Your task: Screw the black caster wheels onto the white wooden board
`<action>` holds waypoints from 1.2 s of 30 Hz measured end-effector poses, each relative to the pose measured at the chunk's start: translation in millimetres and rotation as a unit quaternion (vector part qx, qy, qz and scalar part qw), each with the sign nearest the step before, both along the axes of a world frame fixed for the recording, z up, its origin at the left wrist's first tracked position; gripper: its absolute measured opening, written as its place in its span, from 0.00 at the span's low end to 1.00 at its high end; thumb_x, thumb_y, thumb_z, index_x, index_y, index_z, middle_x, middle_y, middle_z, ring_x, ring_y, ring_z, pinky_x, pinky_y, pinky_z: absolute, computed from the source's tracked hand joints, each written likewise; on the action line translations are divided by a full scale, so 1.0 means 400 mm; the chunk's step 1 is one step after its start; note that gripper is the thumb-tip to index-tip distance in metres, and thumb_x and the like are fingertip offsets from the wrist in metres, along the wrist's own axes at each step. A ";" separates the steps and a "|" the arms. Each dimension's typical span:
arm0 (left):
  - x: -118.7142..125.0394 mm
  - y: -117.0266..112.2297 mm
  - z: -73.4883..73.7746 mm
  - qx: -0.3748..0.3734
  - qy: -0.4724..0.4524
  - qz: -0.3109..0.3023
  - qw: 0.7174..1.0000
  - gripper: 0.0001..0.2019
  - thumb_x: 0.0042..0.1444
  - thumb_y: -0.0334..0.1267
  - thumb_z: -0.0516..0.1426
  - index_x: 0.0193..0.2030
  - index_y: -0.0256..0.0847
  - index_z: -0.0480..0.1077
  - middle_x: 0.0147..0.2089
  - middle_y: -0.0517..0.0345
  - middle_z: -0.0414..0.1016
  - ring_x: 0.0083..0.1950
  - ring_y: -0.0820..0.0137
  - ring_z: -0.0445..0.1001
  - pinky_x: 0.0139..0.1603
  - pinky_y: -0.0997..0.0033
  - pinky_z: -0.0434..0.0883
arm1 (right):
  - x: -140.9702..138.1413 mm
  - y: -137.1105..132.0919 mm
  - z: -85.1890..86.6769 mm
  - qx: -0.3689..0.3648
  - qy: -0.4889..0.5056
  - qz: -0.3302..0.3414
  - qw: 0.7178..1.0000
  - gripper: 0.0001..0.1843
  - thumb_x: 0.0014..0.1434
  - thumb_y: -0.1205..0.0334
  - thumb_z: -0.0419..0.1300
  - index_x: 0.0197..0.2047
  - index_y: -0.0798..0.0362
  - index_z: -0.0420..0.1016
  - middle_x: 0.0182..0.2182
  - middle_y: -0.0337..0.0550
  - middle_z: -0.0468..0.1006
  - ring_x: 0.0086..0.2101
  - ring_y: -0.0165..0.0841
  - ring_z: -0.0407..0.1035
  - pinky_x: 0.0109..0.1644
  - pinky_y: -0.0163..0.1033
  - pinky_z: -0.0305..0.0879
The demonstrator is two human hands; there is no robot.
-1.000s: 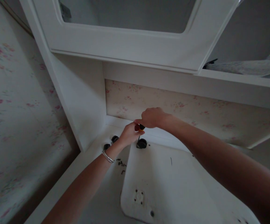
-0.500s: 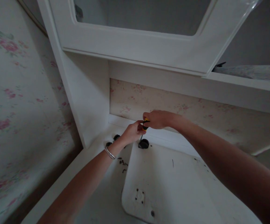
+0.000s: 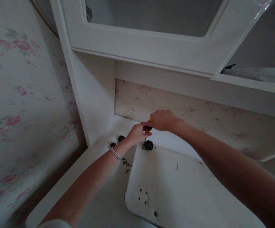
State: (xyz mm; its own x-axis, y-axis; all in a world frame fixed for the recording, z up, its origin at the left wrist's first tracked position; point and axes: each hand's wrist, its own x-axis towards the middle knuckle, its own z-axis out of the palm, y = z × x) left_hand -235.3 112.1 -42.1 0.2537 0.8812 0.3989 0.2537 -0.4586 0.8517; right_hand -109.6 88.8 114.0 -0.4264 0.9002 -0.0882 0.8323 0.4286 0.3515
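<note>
A screwdriver with a yellow and black handle (image 3: 149, 127) stands nearly upright, its shaft running down beside a black caster wheel (image 3: 148, 145). The caster sits at the far left corner of a white board (image 3: 175, 190). My right hand (image 3: 162, 120) is closed around the top of the handle. Lower on the same handle, the fingers of my left hand (image 3: 138, 133) are closed too. Where the screwdriver's tip meets the caster's base is too small to make out.
Two more black casters (image 3: 121, 138) lie left of the board, with several dark screws (image 3: 127, 163) nearer me. Four-cornered screw holes mark the board's near left corner (image 3: 143, 196). A white cabinet (image 3: 139, 44) overhangs the surface; its side panel (image 3: 94, 98) stands at left.
The view has shifted slightly, so everything sits a little further right. My right hand has turned a little on the screwdriver handle; both hands stay at the same caster.
</note>
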 end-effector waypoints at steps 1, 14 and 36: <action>0.000 0.002 -0.002 -0.001 0.002 0.001 1.000 0.15 0.47 0.34 0.64 0.44 0.35 0.72 0.37 0.54 0.78 0.36 0.68 0.76 0.37 0.72 0.70 | -0.001 -0.001 0.000 -0.004 0.002 0.003 1.000 0.37 0.62 0.35 0.42 0.48 0.57 0.77 0.43 0.64 0.78 0.44 0.51 0.73 0.43 0.50 0.65; 0.012 -0.027 0.025 0.012 0.036 0.007 0.999 0.06 0.50 0.33 0.61 0.36 0.36 0.74 0.32 0.56 0.77 0.35 0.69 0.74 0.37 0.72 0.68 | 0.016 -0.005 -0.016 0.011 0.007 0.001 1.000 0.35 0.66 0.40 0.39 0.49 0.56 0.76 0.43 0.62 0.78 0.43 0.51 0.74 0.41 0.49 0.66; 0.010 -0.027 -0.005 -0.008 -0.002 0.019 1.000 0.21 0.49 0.34 0.64 0.51 0.37 0.69 0.42 0.54 0.79 0.40 0.70 0.76 0.39 0.75 0.70 | 0.038 -0.019 -0.050 -0.002 0.054 0.023 0.998 0.30 0.60 0.39 0.50 0.54 0.53 0.68 0.41 0.55 0.79 0.40 0.46 0.75 0.35 0.43 0.66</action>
State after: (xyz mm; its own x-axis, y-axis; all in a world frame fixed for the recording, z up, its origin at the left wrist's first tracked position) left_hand -231.3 101.2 -44.1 0.2194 0.8959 0.3863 0.2674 -0.4360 0.8593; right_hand -94.3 81.4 94.1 -0.4736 0.8797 -0.0423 0.8453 0.4676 0.2586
